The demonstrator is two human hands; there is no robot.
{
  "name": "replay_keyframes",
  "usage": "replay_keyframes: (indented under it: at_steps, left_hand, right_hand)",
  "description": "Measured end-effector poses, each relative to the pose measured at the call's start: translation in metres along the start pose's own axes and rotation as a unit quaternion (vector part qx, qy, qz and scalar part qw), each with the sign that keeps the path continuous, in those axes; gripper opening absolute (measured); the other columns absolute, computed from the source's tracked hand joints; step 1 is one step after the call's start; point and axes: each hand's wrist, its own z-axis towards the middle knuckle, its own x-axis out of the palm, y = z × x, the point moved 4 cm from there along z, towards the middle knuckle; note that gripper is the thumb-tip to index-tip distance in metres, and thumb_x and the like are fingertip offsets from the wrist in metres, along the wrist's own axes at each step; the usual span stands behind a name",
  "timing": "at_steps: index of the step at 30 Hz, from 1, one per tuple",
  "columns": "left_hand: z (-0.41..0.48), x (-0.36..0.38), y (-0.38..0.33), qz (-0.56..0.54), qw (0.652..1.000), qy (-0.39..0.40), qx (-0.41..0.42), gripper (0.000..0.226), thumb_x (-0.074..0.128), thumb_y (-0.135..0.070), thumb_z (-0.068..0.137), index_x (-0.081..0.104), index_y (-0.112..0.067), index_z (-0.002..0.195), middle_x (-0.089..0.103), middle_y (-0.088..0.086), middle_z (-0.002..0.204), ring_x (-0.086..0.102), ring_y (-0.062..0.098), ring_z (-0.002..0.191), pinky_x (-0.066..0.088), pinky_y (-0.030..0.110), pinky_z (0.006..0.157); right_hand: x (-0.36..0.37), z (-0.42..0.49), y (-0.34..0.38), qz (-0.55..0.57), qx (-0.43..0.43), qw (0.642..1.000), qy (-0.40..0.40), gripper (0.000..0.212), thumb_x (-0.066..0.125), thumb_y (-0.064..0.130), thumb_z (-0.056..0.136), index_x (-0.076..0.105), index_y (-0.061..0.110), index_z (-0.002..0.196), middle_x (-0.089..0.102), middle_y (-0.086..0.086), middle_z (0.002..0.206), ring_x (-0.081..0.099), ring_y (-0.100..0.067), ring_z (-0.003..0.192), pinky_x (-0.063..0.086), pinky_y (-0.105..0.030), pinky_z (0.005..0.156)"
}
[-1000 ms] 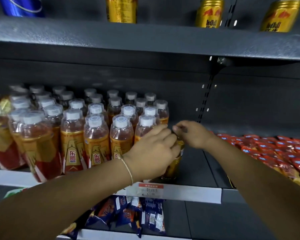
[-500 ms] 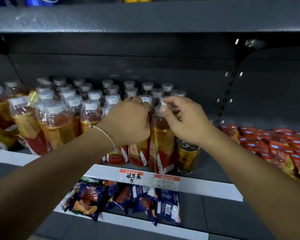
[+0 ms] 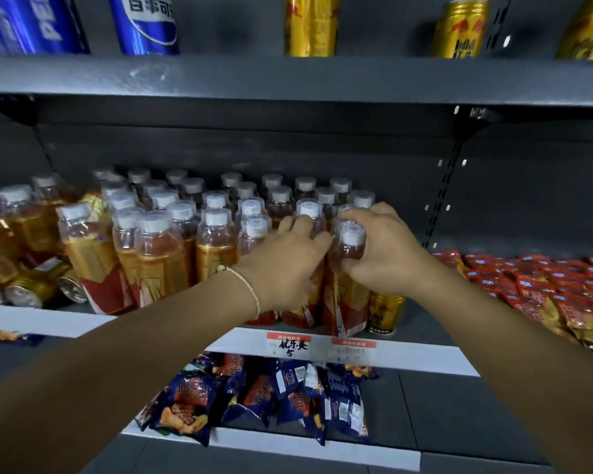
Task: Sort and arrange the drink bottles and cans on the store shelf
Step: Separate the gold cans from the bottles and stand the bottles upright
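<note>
Right hand [image 3: 384, 254] now clamps bottle [image 3: 343, 302] beside gold can [image 3: 386, 313], left hand [image 3: 285, 268] the neighbour bottle [image 3: 309, 210] — likely heavy, slick; grip necks.

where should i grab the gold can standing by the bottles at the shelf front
Grip the gold can round its side wall, coming from the front right. It stands upright in the front row, a bottle close on its left and the right hand over its top; only its front and right sides are open.
</note>
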Motion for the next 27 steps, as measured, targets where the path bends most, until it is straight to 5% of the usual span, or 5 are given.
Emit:
replay_keyframes:
  at_steps: [10,16,18,22,27]
  left_hand:
    - [-0.082,-0.066,0.037,-0.185,0.976,-0.112,0.018,0.06,0.076,-0.033,0.076,0.047,-0.021,0.127,0.036,0.0,0.118,0.049,0.018,0.101,0.054,0.035,0.083]
    - [-0.161,-0.09,0.097,-0.23,0.972,-0.044,-0.027,0.048,0.075,-0.027,0.077,0.049,-0.03,0.118,0.038,-0.006,0.106,0.049,0.008,0.088,0.044,0.012,0.064]
    - [-0.193,-0.086,0.122,-0.214,0.975,-0.019,-0.053,0.046,0.072,-0.023,0.078,0.049,-0.026,0.118,0.045,-0.002,0.109,0.046,0.013,0.097,0.049,0.02,0.069]
    - [-0.265,-0.076,0.176,-0.148,0.984,-0.008,-0.098,0.038,0.061,-0.017,0.081,0.055,-0.011,0.118,0.058,0.01,0.106,0.047,0.026,0.112,0.028,0.014,0.075]
    - [-0.358,-0.07,0.257,-0.083,0.976,-0.001,-0.2,0.038,0.062,-0.022,0.075,0.05,-0.017,0.11,0.046,0.005,0.101,0.045,0.027,0.106,0.045,0.032,0.079]
  right_hand:
    - [-0.038,-0.05,0.081,-0.034,0.026,0.991,-0.125,0.084,0.087,0.029,0.071,0.047,0.021,0.144,0.033,0.006,0.117,0.039,-0.004,0.102,0.025,0.004,0.078]
    - [0.004,-0.066,0.176,-0.035,0.02,0.998,-0.052,0.085,0.087,0.033,0.071,0.046,0.023,0.145,0.041,-0.001,0.133,0.044,-0.018,0.124,0.028,-0.017,0.096]
    - [0.029,-0.066,0.21,-0.024,0.009,0.999,-0.029,0.083,0.087,0.036,0.071,0.047,0.026,0.143,0.041,0.0,0.133,0.042,-0.018,0.125,0.027,-0.018,0.095]
    - [0.09,-0.06,0.283,0.012,-0.035,0.999,0.028,0.077,0.085,0.038,0.073,0.048,0.031,0.14,0.039,0.006,0.13,0.042,-0.014,0.117,0.028,-0.019,0.094]
    - [0.17,-0.038,0.382,0.049,-0.125,0.987,0.085,0.075,0.084,0.036,0.072,0.048,0.033,0.138,0.037,0.01,0.122,0.042,-0.01,0.11,0.032,-0.021,0.091]
